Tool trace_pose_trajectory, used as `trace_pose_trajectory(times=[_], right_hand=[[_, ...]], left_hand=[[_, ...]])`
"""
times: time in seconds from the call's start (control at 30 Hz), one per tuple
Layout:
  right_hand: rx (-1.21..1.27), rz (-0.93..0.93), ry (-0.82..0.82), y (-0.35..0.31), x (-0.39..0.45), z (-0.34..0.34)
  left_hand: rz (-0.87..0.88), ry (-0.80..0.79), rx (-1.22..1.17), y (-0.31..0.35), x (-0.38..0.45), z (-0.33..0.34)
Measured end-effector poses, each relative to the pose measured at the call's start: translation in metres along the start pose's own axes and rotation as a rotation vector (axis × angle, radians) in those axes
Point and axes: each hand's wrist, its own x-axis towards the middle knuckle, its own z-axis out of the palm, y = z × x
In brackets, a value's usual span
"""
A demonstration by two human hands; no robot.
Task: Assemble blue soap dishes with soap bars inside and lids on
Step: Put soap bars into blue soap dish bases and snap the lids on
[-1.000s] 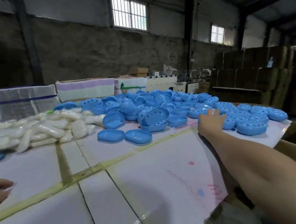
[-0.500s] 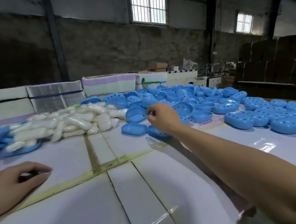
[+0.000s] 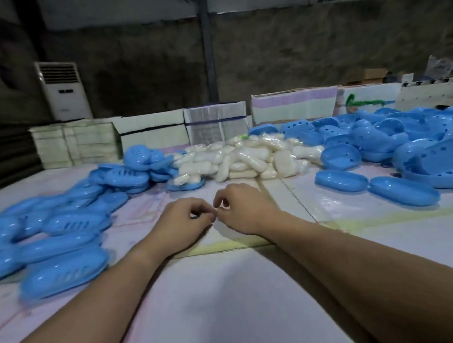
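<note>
Blue soap dishes lay in heaps on either side of the white table [image 3: 233, 309], none of them in either hand. Nearest the camera, both bare forearms reached forward over the bare middle of the table. The left hand [image 3: 182, 224] and the right hand [image 3: 244, 209] met side by side at the centre, fingers curled inward and fingertips touching or nearly so; whether anything small was pinched between them could not be told.

To the left, a blurred spread of closed blue dishes with slotted tops [image 3: 63, 272] rested on the tabletop, running back to a taller mound of slotted pieces [image 3: 136, 163]. To the right, two smooth oval blue shells [image 3: 341, 180] lay flat just beside each other, and behind them rose a big pile of perforated blue trays [image 3: 409, 131], some tipped on edge.

Past the hands, between the two blue heaps, sat a pile of wrapped white soap bars [image 3: 246, 159], well apart from the fingers. Behind the soap stood a row of stacked cartons [image 3: 215, 125] along the table's far edge. A white floor-standing air conditioner [image 3: 62, 90] stood against the dark wall at the back left.
</note>
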Motion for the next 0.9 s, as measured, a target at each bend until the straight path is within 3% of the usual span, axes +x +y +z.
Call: trace_pose_trajectory(times=[0.23,0.33,0.43,0.53,0.6,0.9], right_hand=[[-0.030,-0.162,-0.052,0.001,-0.006,0.005],[-0.003,-0.184,-0.080,0.000,-0.008,0.006],[-0.002,-0.189,-0.082,-0.001,-0.008,0.005],[0.011,-0.188,-0.084,-0.001,-0.011,0.003],[0.026,-0.183,-0.086,-0.002,-0.012,0.002],[0.062,-0.175,-0.089,0.000,-0.013,0.002]], left_hand=[[-0.160,0.107,0.430,-0.009,0.006,-0.026],[-0.386,0.083,0.680,-0.017,0.006,-0.050],[-0.599,0.081,0.737,-0.029,0.003,-0.071],[-0.747,-0.026,0.696,-0.040,-0.003,-0.078],[-0.745,-0.060,0.712,-0.043,-0.004,-0.076],[-0.479,0.161,0.631,-0.051,0.007,-0.066]])
